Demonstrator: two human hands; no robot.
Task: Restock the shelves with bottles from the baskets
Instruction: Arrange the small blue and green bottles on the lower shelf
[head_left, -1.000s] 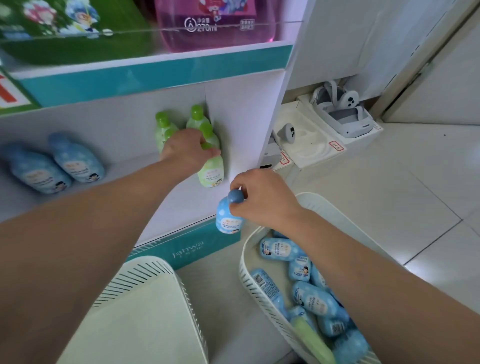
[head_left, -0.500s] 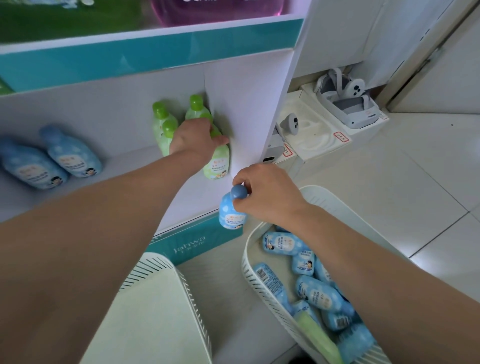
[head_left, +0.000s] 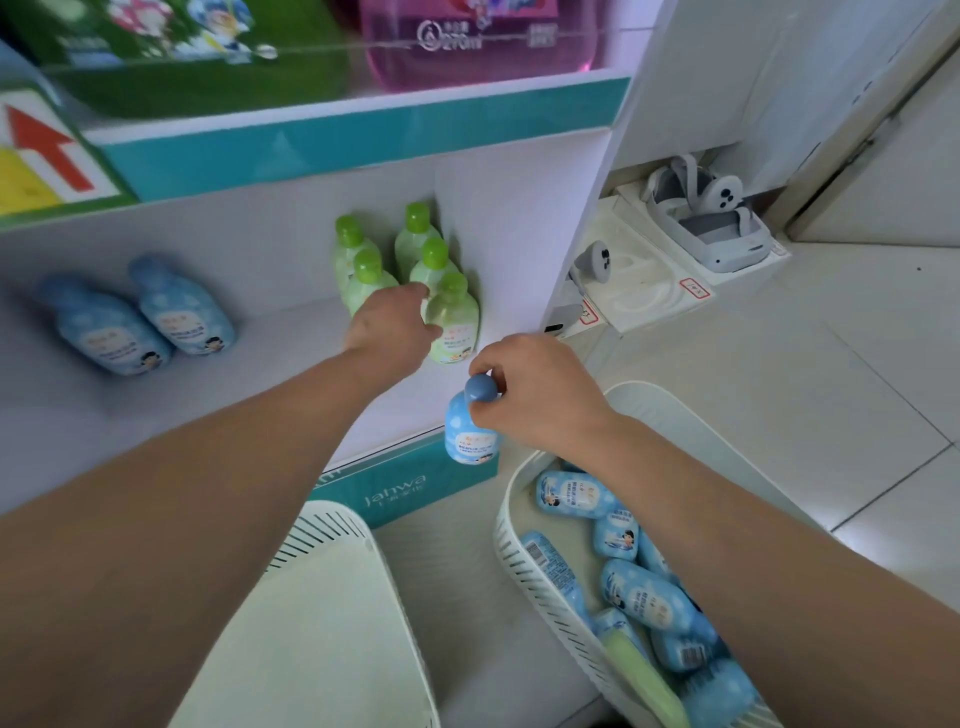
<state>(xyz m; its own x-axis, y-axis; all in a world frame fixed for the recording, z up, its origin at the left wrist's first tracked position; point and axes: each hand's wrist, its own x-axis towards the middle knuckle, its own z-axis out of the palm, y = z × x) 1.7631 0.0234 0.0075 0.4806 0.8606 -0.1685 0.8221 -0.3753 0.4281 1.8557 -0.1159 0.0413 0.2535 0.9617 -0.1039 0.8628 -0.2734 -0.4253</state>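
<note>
Vantage: we look from the wearer's head.
Facing: forward and down.
Nearness: we stand near the lower shelf (head_left: 270, 358).

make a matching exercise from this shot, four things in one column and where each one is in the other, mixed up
Things
1. front green bottle
2. round-capped blue bottle
3. pair of blue bottles
4. white headset

Places
a. on a white box by the wall
b. left part of the lower shelf
c. gripped at the neck by the right hand
d. right beside the left hand

Pairs: 1-d, 2-c, 3-b, 4-a
</note>
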